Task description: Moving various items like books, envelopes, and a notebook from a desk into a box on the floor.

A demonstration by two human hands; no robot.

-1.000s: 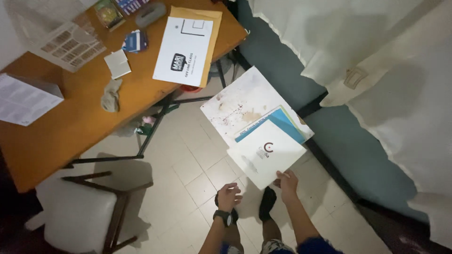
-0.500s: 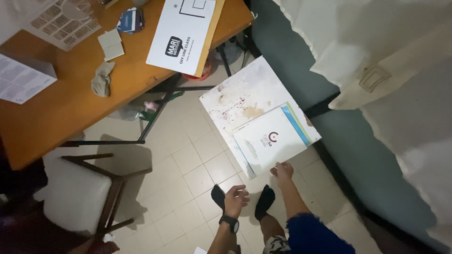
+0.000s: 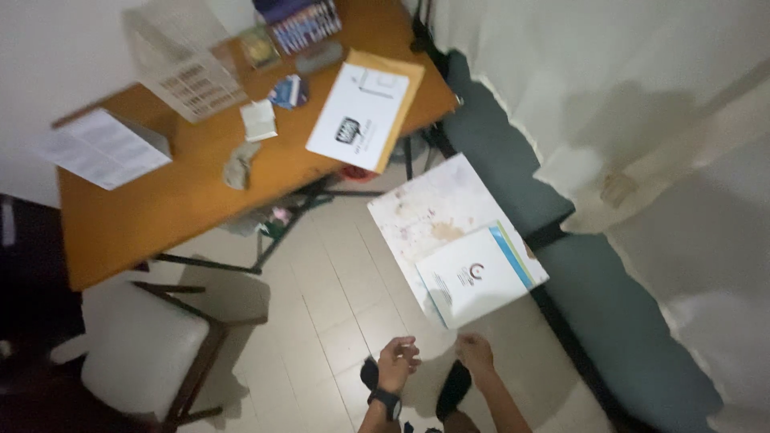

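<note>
The right hand's grip [image 3: 475,350] sits just below the near edge of the stack of papers [image 3: 457,240]; the blur hides whether its fingers pinch that edge or only touch it. The left hand's grip [image 3: 399,360], a dark watch [image 3: 387,401] on its wrist, is loosely curled on nothing, apart from the papers.

Largest in view is one pale curtain [image 3: 626,104] along the right, over one long grey-blue cushioned seat [image 3: 577,281]. One wooden counter [image 3: 160,208] fills the upper left, and one white-cushioned chair [image 3: 140,357] stands below it on the tiled floor [image 3: 321,281].

The stack held out over the floor counts two sheets I can separate: one big stained white sheet [image 3: 425,208] and one smaller white booklet [image 3: 473,277] with a blue edge on top of it.

On the counter lie one white sheet on a tan envelope [image 3: 362,116], one printed leaflet [image 3: 104,148], one patterned sheet [image 3: 196,76], one small notepad [image 3: 258,120] and one crumpled cloth [image 3: 237,166]

Two dark-socked feet [image 3: 453,389] stand below the hands
</note>
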